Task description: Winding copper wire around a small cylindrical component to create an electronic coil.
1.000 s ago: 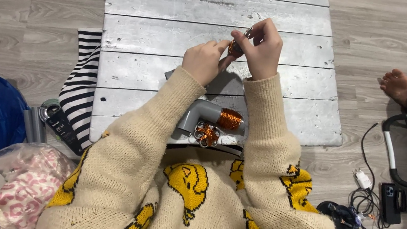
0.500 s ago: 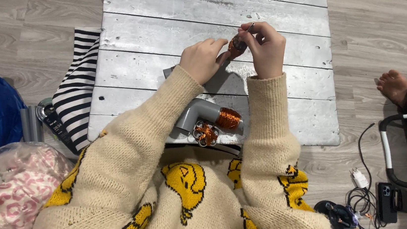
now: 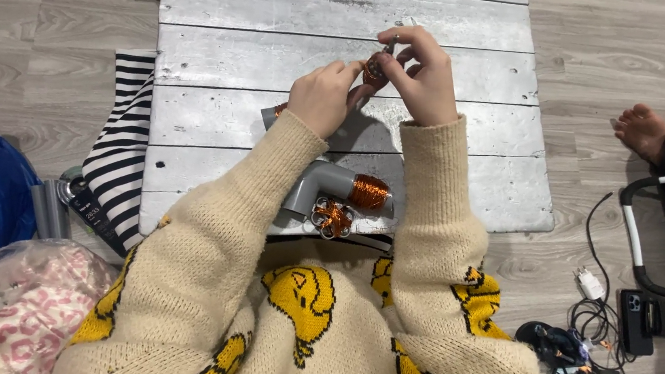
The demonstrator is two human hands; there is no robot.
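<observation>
Both hands, left hand [image 3: 323, 97] and right hand [image 3: 420, 77], pinch a small copper-wound piece [image 3: 374, 72]; thin wire could slip loose if either grip eases.

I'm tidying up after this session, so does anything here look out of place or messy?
Mostly the floor at right: a tangle of cables with a white charger plug lies loose beside a phone. Both hands, left hand and right hand, pinch a small copper-wire piece over the silver plank mat; nothing is spilled.
</observation>
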